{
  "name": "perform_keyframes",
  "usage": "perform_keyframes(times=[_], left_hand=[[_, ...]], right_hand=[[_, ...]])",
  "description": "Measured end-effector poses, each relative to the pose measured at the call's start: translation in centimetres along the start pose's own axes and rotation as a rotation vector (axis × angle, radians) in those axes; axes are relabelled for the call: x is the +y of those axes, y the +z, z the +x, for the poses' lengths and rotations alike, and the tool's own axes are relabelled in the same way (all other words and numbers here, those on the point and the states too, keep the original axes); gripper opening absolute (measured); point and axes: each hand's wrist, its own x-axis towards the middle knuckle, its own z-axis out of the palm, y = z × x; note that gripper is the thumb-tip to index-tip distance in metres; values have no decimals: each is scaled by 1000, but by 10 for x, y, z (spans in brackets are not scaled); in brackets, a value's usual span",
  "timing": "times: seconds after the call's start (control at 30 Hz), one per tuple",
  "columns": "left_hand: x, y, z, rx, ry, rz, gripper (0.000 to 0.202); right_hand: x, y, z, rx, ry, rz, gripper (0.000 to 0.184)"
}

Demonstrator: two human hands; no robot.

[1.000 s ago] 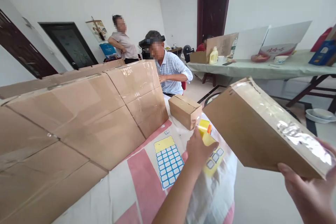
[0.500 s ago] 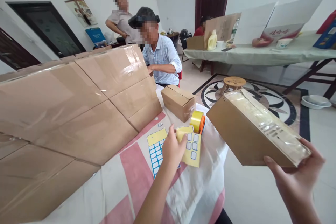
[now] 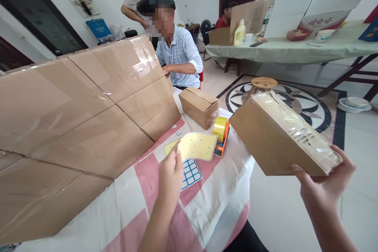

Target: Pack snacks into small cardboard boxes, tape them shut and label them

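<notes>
My left hand is closed on a yellow sticker sheet, pinched at its left edge and slightly blurred. Under it on the table lies a sheet of blue-framed label stickers, partly covered by my hand and the yellow sheet. My right hand grips the lower right end of a taped cardboard box, tilted in the air beyond the table's right edge. Near the yellow sheet stands an orange tape dispenser with a yellow roll of tape. Behind it sits a smaller closed cardboard box.
A large cardboard partition fills the left of the table, which has a pink and white cloth. A person in a light blue shirt sits beyond it. A wooden stool and a green-covered table stand farther back.
My left hand has moved left and turned the yellow sheet, whose small white labels no longer face me. The box in my right hand stays held, shifted slightly in view.
</notes>
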Motion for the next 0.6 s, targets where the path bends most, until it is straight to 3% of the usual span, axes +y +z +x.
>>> perform_keyframes(times=[0.07,0.13,0.23,0.3,0.37,0.47,0.53,0.6], left_hand=[[-14,-23,-9,237,272,90,47],[-32,-39,-24,291,506,247,59],[-64,-44,-55,37,626,522,67],[-81,-36,-76,-139,591,646,60],[-86,-24,-88,-234,535,692,48],[-58,2,-80,-213,447,560,48],[-21,32,-58,-105,357,329,53],[18,70,-28,-81,215,55,76]], right_hand=[[0,-6,0,8,3,-8,100],[1,-11,0,19,-1,-27,101],[4,-15,1,31,-11,-44,104],[6,-16,0,30,-7,-31,106],[7,-14,-2,27,-5,-10,105],[8,-9,-5,11,-9,6,104],[9,-6,-7,-3,-12,15,105],[9,-4,-7,-16,-39,40,106]])
